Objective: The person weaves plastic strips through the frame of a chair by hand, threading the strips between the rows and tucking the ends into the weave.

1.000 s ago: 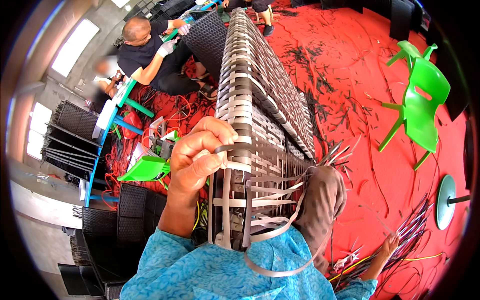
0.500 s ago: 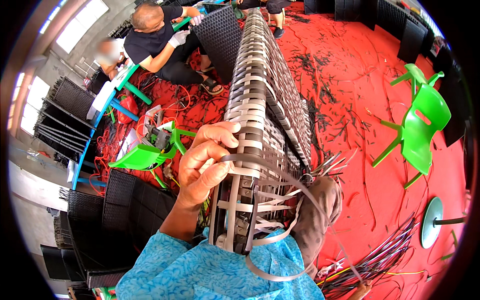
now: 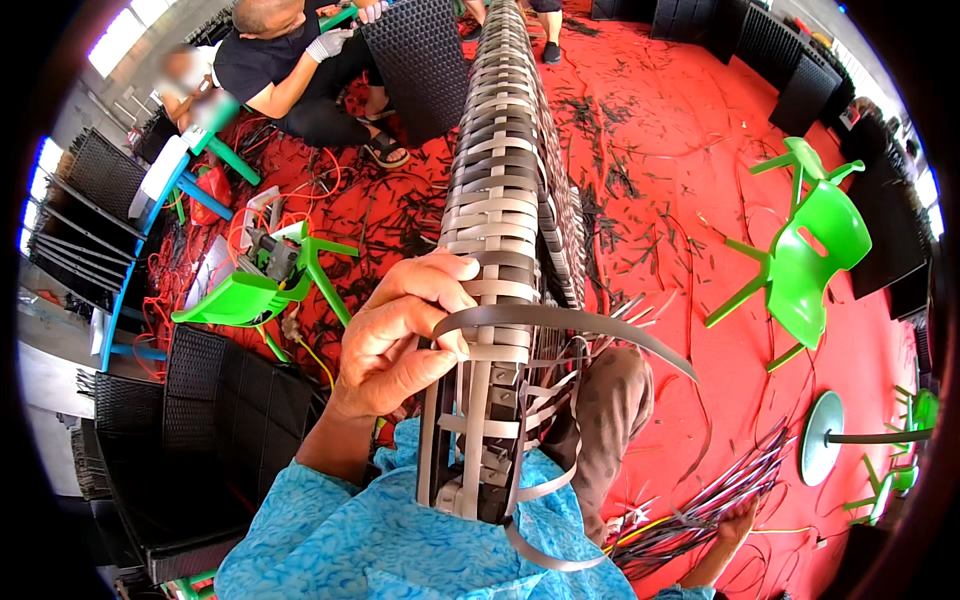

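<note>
Left hand point(image 3: 400, 335) is what we are using on the near end of the woven panel point(image 3: 500, 200), which is standing on edge in front of us and running away toward the far side of the red floor point(image 3: 680, 180). We are curling its fingers together around a grey strip point(image 3: 560, 325), pinching it against the panel's near left face, while the strip is arching out to the right over our knee point(image 3: 610, 400). More loose strip ends are sticking out of the panel's near right side, and one long end is looping down below the panel's near edge, just in front of our blue shirt point(image 3: 400, 540).

Our right hand point(image 3: 738, 522) is lying low at the near right, at the end of a bundle of strips point(image 3: 710, 495) spread on the floor; we cannot tell whether its fingers are closing on the bundle or only resting on it.

A green chair point(image 3: 800, 250) is lying tipped on the floor to the right, well apart from the panel. Another green chair point(image 3: 245, 295) is sitting to the left, near a stack of dark woven panels point(image 3: 220, 400). At the far left another person point(image 3: 290, 70), wearing a pale glove, is working on a dark panel point(image 3: 415, 60). A round pale base point(image 3: 820, 435) on a pole is lying at the near right.
</note>
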### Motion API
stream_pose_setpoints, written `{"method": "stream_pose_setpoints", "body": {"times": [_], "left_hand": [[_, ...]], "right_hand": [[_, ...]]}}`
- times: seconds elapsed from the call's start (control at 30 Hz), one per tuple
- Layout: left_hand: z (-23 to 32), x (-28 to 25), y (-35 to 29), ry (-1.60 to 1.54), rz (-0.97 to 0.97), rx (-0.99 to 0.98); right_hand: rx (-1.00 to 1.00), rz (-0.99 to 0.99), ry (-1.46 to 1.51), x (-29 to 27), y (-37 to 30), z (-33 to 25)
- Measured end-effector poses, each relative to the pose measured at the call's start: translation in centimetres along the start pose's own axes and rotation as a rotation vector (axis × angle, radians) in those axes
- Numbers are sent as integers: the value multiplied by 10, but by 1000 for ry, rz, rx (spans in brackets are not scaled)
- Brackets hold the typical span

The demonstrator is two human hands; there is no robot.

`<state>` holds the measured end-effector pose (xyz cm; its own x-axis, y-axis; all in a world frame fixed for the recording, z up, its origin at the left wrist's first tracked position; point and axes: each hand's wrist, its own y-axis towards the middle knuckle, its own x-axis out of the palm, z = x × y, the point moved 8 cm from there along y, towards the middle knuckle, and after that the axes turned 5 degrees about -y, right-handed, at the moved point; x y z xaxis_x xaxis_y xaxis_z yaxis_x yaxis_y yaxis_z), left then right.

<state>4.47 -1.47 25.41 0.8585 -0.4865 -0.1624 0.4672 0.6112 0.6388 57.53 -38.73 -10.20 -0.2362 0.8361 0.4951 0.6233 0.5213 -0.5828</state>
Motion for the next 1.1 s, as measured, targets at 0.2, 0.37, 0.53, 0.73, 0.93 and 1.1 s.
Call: {"method": "stream_pose_setpoints", "body": {"times": [0.2,0.37,0.53,0.73,0.93,1.1], "left_hand": [[-2,-7,-7,-27,33,12],[-4,-5,-10,4,-22,37],[-3,-5,-9,-24,-34,89],[-6,-5,-10,-119,2,63],[-15,-6,-8,-362,30,58],[-8,-7,-6,-293,9,81]], "right_hand": [[-483,-270,-589,219,-40,-55],[-628,-570,-879,361,-100,-55],[-749,-687,-1140,471,-162,-37],[-730,-1001,-1307,524,-226,0],[-750,-1074,-1628,531,-259,19],[-840,-1010,-1726,548,-277,26]]}}
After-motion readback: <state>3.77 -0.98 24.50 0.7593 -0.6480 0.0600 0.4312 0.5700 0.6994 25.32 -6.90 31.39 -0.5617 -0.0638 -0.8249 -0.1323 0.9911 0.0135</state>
